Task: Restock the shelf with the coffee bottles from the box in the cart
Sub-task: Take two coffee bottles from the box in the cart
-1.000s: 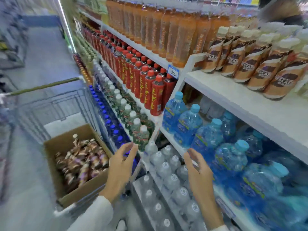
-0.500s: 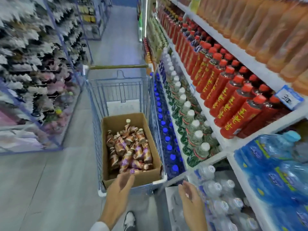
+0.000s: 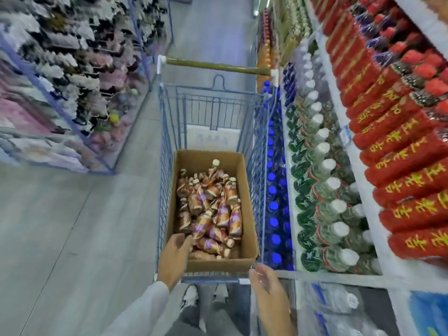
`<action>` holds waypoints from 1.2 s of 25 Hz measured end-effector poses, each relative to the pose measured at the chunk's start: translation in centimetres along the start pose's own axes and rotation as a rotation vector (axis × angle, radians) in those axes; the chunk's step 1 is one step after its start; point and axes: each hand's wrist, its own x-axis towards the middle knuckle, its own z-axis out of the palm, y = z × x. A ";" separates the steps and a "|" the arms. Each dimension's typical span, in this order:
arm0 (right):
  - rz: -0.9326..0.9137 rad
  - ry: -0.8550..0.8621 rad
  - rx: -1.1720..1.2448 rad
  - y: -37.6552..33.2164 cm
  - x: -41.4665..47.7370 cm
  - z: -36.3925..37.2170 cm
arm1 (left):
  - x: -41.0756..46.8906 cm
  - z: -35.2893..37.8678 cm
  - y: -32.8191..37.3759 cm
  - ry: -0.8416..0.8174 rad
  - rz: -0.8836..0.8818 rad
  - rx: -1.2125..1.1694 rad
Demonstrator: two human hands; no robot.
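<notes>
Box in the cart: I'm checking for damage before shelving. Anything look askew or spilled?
The coffee bottles lie in a jumbled heap in the box, on their sides and crossing one another, not packed in rows. No spill or torn cardboard shows.

We see bright, even light from overhead, with soft shadows and a pale sheen on the floor (image 3: 211, 27) at 12 o'clock. Blur smears the racks (image 3: 60, 57) at 10 o'clock and the red bottles (image 3: 400, 166) at 3 o'clock. Wide-angle distortion bows the shelf (image 3: 378, 238). The box (image 3: 247, 214) at centre looks sharpest.
</notes>
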 end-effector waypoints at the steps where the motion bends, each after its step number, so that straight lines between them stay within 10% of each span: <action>1: 0.006 -0.032 -0.033 -0.6 0.9 0.2 | 1.8 0.9 0.1 0.019 -0.049 -0.015; 12: 0.044 -0.303 -0.193 -3.5 12.8 2.6 | 20.0 7.8 -1.8 0.155 -0.508 0.094; 23: 0.133 -0.382 -0.256 -2.9 18.2 4.1 | 24.9 10.4 -6.4 0.128 -0.436 0.481; 30: 0.012 -0.369 -0.342 -5.8 21.9 6.1 | 17.7 7.2 -3.1 0.116 -0.447 0.047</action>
